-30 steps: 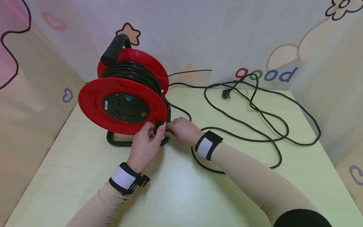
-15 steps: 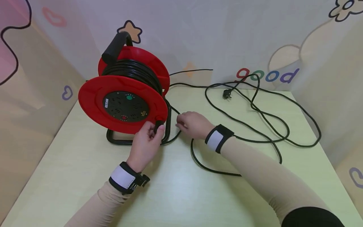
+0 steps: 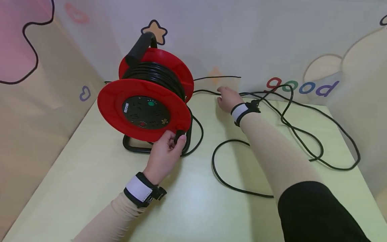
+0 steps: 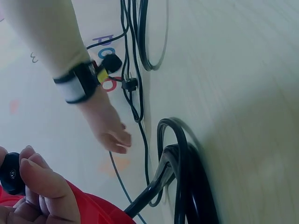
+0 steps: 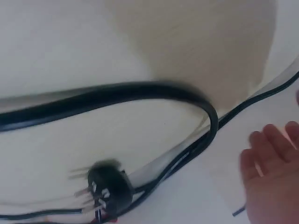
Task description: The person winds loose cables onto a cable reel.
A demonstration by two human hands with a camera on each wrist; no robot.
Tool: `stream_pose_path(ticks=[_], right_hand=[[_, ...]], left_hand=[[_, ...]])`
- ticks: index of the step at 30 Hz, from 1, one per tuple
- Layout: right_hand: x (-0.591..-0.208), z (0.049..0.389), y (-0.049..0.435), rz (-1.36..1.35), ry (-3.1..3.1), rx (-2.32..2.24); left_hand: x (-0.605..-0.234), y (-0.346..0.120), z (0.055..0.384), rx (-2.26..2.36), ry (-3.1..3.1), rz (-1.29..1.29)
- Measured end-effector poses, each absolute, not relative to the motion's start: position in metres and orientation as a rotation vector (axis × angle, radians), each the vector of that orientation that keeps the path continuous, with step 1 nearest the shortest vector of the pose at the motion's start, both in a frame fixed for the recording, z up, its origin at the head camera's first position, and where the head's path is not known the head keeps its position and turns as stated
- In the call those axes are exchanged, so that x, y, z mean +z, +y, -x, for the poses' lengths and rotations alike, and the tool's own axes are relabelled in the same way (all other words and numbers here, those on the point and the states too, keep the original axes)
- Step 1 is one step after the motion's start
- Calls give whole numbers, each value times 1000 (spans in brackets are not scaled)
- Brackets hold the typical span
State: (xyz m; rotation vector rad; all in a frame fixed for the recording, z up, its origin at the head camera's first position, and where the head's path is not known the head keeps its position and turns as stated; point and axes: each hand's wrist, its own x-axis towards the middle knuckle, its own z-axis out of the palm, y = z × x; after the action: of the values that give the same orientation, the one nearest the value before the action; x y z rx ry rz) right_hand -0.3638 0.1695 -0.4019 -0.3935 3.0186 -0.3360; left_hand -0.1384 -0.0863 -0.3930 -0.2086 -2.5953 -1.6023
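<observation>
A red cable reel (image 3: 112,112) with black cable wound between its flanges stands on a black tubular frame. My left hand (image 3: 163,158) pinches the black knob (image 3: 179,135) at the edge of the front flange; the left wrist view shows thumb and fingers round the knob (image 4: 12,173). My right hand (image 3: 228,100) is over the back of the table, near the stretch of cable (image 3: 203,90) running from the reel. In the right wrist view its fingers (image 5: 267,151) are loosely extended, holding nothing. A black plug (image 5: 111,189) with metal pins hangs beside the cable there.
Loose cable (image 3: 356,151) lies in wide loops over the right side of the table, and one loop (image 3: 213,161) curves near the middle. A printed backdrop (image 3: 199,40) rises behind the table. The reel's carrying handle (image 3: 139,50) sticks up on top.
My right hand has left the spot beside the knob and moved right and away, to the back of the table. The left hand keeps its pinch on the knob. The view has swung slightly right-to-left.
</observation>
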Motion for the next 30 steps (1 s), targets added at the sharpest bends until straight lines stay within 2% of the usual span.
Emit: stream_pose_path(ticks=[10, 20, 27, 30], right_hand=[[-437, 391, 190, 200, 2974, -144], [-443, 372, 202, 106, 3090, -85], [-454, 368, 211, 244, 3192, -15], [-446, 360, 216, 262, 3197, 28]], left_hand=[[-387, -77, 130, -1559, -2606, 255], [-385, -69, 129, -1579, -2618, 336], [-388, -72, 133, -1570, -2631, 334], [-390, -73, 135, -1572, -2645, 339]])
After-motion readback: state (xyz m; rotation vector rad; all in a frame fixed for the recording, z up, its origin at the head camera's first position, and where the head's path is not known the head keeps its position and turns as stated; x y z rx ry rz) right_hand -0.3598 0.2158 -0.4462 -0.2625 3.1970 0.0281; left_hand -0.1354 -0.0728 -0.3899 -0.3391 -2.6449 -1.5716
